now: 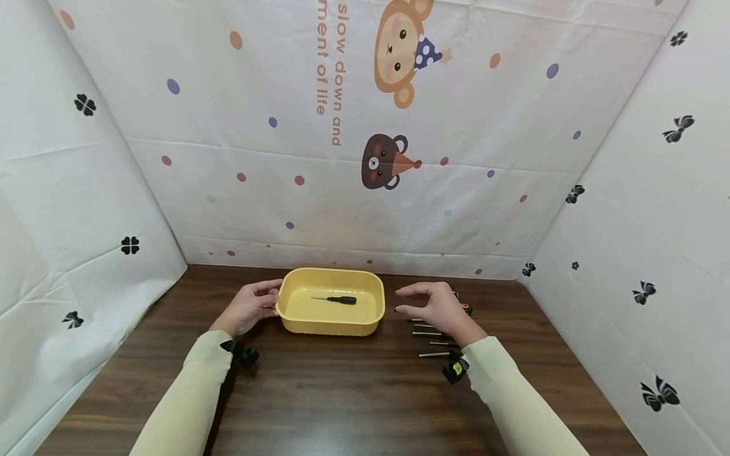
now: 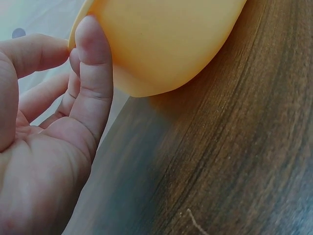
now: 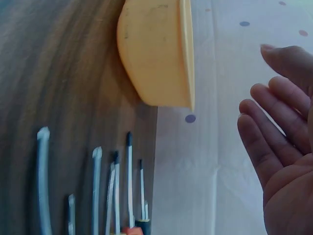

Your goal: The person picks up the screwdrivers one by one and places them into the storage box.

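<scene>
On the table [image 1: 319, 399], left hand [image 1: 251, 307] pinches the tray [image 1: 331, 327] by its rim, driver [image 1: 342, 300] inside; right hand's [image 1: 438, 308] loose, empty, near the other drivers [image 3: 97, 191]. Light, steady pinch should stop any tipping, imo.

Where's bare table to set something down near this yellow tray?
Bare tabletop lies in front of the tray, between the left sleeve and right sleeve, and right of that, to the patterned cloth. Crowded: right of the tray, where screwdrivers lie by the right hand, and its left end, where the left hand holds it.
</scene>
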`<action>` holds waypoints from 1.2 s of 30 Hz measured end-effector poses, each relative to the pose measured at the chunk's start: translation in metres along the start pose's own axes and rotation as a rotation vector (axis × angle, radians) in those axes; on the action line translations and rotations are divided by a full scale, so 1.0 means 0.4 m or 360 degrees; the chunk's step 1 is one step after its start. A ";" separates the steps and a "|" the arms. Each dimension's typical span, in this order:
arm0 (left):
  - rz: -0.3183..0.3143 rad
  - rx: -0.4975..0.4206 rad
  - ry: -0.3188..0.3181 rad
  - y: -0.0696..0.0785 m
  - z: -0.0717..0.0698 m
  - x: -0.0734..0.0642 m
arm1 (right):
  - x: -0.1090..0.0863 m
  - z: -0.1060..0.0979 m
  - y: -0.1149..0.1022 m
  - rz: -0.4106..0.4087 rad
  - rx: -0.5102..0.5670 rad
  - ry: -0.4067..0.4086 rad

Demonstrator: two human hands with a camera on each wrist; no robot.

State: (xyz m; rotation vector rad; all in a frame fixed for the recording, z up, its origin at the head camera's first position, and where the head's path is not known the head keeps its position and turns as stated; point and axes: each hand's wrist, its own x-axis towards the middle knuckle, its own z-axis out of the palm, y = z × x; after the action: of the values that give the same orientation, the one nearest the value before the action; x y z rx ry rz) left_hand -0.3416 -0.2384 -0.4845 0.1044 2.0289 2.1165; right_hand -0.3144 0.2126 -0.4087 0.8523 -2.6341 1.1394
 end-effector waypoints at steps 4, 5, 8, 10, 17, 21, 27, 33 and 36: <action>-0.0010 0.0002 0.0009 -0.002 0.002 0.005 | -0.030 -0.006 0.016 -0.0025 -0.0002 0.0052; -0.0013 -0.0001 0.0019 -0.002 0.003 0.006 | -0.036 -0.007 0.020 -0.0030 -0.0011 0.0061; -0.0014 0.0009 0.0024 -0.001 0.005 0.007 | -0.053 -0.012 0.034 -0.0026 -0.0006 0.0082; -0.0019 0.0012 0.0029 0.000 0.006 0.006 | -0.063 -0.014 0.046 -0.0017 0.0032 0.0086; -0.0029 0.0007 0.0024 0.000 0.004 0.004 | -0.097 -0.021 0.078 0.0011 0.0070 0.0107; -0.0033 -0.0001 0.0025 0.000 0.003 0.004 | -0.118 -0.024 0.087 0.0022 0.0085 0.0116; -0.0039 0.0001 0.0033 -0.001 0.005 0.004 | -0.147 -0.024 0.106 0.0048 0.0110 0.0138; -0.0008 -0.0021 0.0019 -0.001 0.005 -0.001 | -0.168 -0.025 0.121 0.0065 0.0144 0.0134; 0.0015 -0.0032 -0.0012 -0.002 0.004 -0.002 | -0.179 -0.031 0.125 0.0110 0.0114 0.0116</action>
State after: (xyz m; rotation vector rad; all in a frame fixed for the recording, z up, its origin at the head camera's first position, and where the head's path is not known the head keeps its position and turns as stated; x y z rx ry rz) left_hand -0.3404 -0.2368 -0.4850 0.1187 2.0062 2.1385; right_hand -0.2842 0.2806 -0.4560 0.7224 -2.5967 1.2636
